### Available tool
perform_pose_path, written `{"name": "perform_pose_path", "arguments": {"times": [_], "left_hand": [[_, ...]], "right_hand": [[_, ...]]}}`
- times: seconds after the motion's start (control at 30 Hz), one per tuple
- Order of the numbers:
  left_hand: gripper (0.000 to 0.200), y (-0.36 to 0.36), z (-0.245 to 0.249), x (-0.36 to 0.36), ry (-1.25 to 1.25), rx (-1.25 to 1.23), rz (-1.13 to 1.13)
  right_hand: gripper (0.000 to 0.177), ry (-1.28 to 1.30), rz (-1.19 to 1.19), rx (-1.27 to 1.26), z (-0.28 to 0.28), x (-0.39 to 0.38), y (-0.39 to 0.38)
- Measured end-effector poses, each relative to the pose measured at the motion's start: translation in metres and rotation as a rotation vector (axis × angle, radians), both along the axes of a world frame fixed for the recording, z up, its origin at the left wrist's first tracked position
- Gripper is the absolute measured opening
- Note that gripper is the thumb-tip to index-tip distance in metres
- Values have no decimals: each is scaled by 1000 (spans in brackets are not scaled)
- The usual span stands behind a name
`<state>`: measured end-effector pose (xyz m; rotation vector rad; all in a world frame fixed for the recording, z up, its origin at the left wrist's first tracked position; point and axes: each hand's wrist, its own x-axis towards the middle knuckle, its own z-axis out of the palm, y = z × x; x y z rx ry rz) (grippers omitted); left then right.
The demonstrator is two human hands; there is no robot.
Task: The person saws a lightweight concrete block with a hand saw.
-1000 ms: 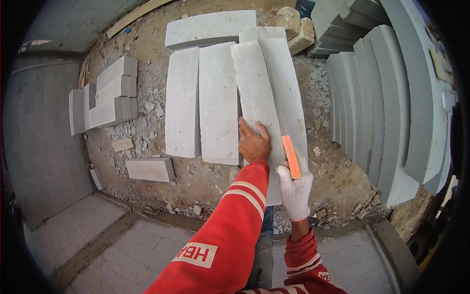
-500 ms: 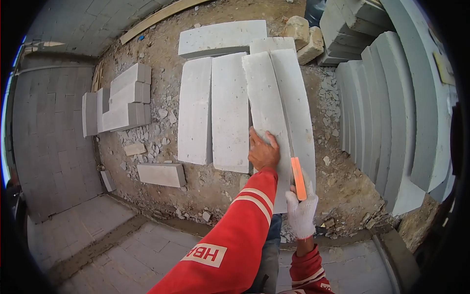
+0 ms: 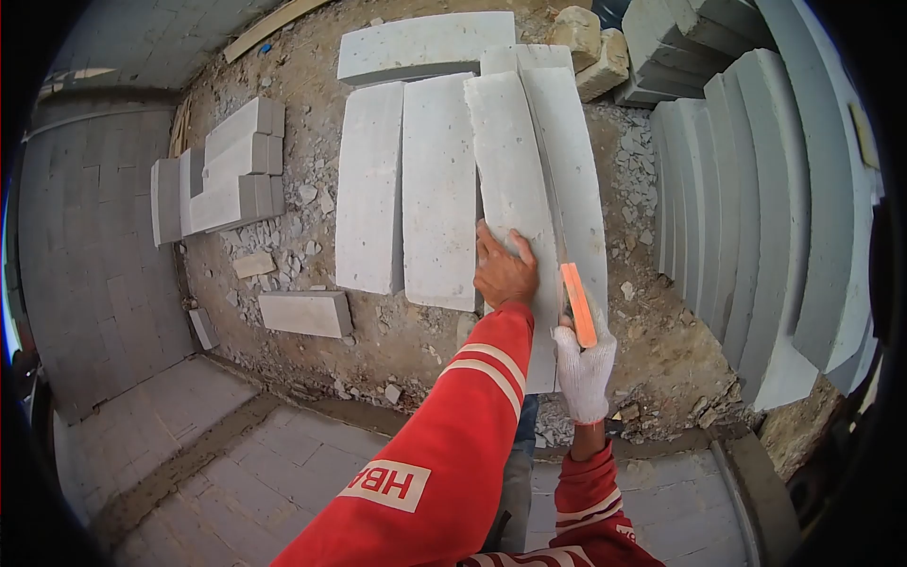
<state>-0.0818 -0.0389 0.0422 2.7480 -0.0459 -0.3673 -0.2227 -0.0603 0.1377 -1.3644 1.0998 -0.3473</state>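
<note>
My left hand [image 3: 505, 274], bare, lies with its fingers spread on a long pale aerated concrete block [image 3: 510, 161], pressing near its left edge. My right hand [image 3: 584, 369], in a white knitted glove, is closed round an orange-handled saw [image 3: 579, 307] at the block's right side. The saw's blade seems to be edge-on along the block and is hard to make out. Directly to the right is another long block [image 3: 572, 142], close beside the first. Two more long blocks, one of them a flat block [image 3: 439, 189], lie to the left of my left hand.
A block [image 3: 425, 45] lies crosswise at the far end. Stacked blocks [image 3: 775, 217] stand on the right. Shorter blocks [image 3: 231, 175] and a single cut block [image 3: 304, 314] sit on the left among rubble. Yellowish stones [image 3: 576, 33] lie at the back.
The view has tilted down a little, so everything sits higher in the picture. My right hand has slid forward along the block with the saw. My left hand stays on the block.
</note>
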Motion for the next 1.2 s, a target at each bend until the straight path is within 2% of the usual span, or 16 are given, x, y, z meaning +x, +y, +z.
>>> {"name": "perform_pose_path", "arguments": {"times": [0.13,0.2,0.3,0.37,0.47,0.57,0.63,0.7,0.73,0.8,0.83,0.87,0.97,1.0,1.1,1.2], "left_hand": [[60,-3,-4,5,-34,-17,-21],[59,-1,-5,10,-46,-19,-50],[59,0,0,2,2,-24,-34],[59,-4,0,4,24,-26,5],[59,-3,-3,3,-31,-5,-10],[59,-3,-1,4,-10,-16,-1],[59,0,-9,-1,-64,-17,-19],[59,-4,-10,8,-122,-14,-31],[60,0,-4,4,-55,-16,-17],[61,-5,3,5,13,1,1],[61,-2,-2,1,12,5,11],[61,0,-8,0,-30,9,-2],[61,-1,-2,2,25,46,-13],[61,-3,-2,4,10,14,-5],[60,-3,0,2,-10,-3,-9],[61,-3,-4,7,1,26,0]], "right_hand": [[42,-37,118,-189,-6,112,-73],[41,-29,129,-205,7,129,-82],[39,72,151,-76,39,94,-65],[37,-51,-5,-156,44,51,-25],[35,21,21,-172,38,24,-8],[33,-68,60,-148,25,81,-55],[31,-58,122,-204,-6,120,-84],[30,-61,116,-182,8,113,-81],[29,-36,123,-137,17,97,-69],[36,10,89,-117,27,41,-32],[47,-30,24,-80,34,17,-11],[54,55,22,104,30,-10,4],[53,75,16,114,29,-1,2],[51,-41,21,-63,19,21,-11],[47,-77,96,-104,-15,81,-68],[47,-83,77,-73,-6,74,-51]]}}
